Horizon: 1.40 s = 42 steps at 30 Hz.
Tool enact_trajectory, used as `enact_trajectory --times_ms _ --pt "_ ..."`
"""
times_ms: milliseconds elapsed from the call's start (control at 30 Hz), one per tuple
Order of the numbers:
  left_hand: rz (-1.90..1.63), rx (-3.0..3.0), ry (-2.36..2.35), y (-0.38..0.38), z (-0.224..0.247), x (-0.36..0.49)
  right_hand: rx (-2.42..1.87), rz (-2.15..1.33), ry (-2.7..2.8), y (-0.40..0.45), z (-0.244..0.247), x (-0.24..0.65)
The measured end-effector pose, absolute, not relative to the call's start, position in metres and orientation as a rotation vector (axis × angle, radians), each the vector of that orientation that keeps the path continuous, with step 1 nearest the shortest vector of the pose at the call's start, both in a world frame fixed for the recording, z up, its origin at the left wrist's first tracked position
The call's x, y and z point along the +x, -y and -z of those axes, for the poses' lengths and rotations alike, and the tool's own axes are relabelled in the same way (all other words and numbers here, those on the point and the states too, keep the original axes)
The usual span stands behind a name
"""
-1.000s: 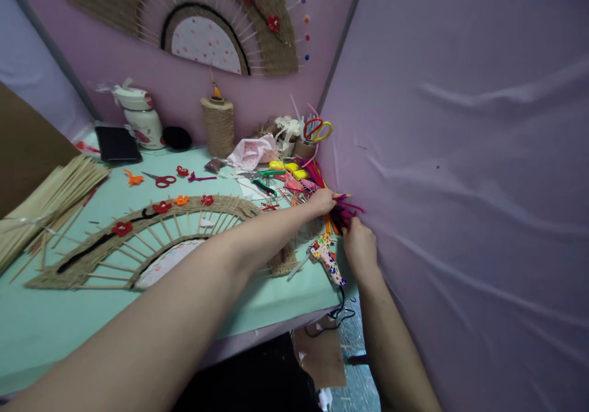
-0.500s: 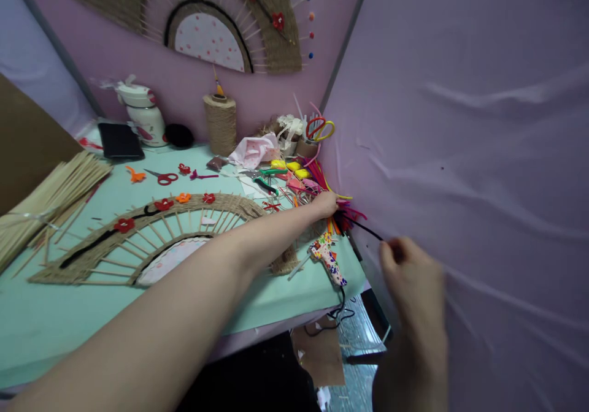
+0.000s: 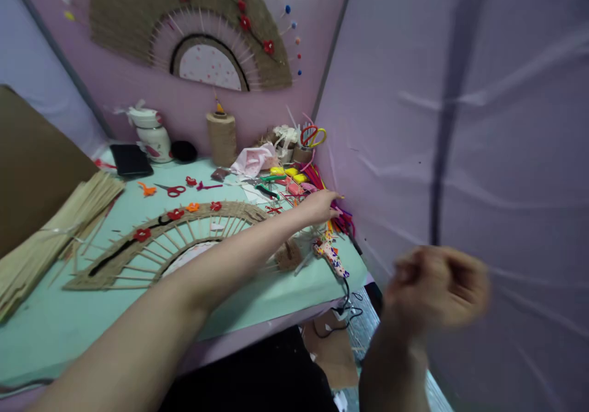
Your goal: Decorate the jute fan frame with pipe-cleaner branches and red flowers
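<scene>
My right hand (image 3: 437, 286), blurred by motion, pinches the lower end of a black pipe cleaner (image 3: 442, 167), which stands upright as a smeared dark strip in front of the pink cloth wall. At the right end of the table, my left hand (image 3: 322, 206) reaches to a bundle of coloured pipe cleaners (image 3: 345, 222), fingers stretched out and apart. A floral-patterned glue gun (image 3: 334, 259) lies just nearer than that hand. Under my left forearm rests a twine-woven fan (image 3: 113, 271) with thin stick ribs and red and orange flowers, partly hidden by the arm.
Behind the fan are red scissors (image 3: 172, 190), green-handled pliers (image 3: 267, 191), a twine cone (image 3: 221, 142) and a white bottle (image 3: 154, 136). A bundle of thin sticks (image 3: 69, 228) lies left. A larger fan (image 3: 124, 22) hangs on the back wall. The glue gun's cord drops over the edge.
The black pipe cleaner has come out of the bundle and swung upright in my right hand, which moved right. My left hand's fingers have opened at the bundle. The view has shifted slightly.
</scene>
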<state>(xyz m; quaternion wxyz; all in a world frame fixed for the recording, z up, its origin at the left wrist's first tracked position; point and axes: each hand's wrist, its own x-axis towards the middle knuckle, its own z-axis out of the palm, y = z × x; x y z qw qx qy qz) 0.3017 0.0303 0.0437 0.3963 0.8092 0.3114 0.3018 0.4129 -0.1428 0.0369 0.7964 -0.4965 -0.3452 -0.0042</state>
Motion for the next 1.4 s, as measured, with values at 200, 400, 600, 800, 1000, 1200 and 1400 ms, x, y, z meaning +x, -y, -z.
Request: enact_trajectory --times_ms 200,400,600,800,1000,1200,1400 --pt "-0.954 1.473 -0.851 0.01 -0.043 0.193 -0.83 -1.068 0.54 0.079 -0.015 0.287" --pt "-1.194 1.336 -1.076 0.033 -0.015 0.101 -0.886 -1.462 0.792 0.068 0.023 0.202" --pt "-1.342 1.469 -1.068 0.022 -0.014 0.076 -1.039 -1.24 1.322 0.059 0.009 0.191" --pt "-1.284 1.811 -1.066 0.023 0.002 0.067 -1.084 -1.256 1.113 0.033 -0.01 0.216" --pt "-1.241 1.725 -1.267 0.02 0.022 0.062 -0.947 -1.198 1.025 0.009 -0.003 0.207" --pt "-1.303 1.313 -1.27 0.006 0.037 0.059 -0.954 -1.136 0.985 0.002 0.014 0.205" --pt "-1.218 1.384 -1.423 0.009 0.036 0.057 -0.936 -1.137 0.942 0.006 0.022 0.208"
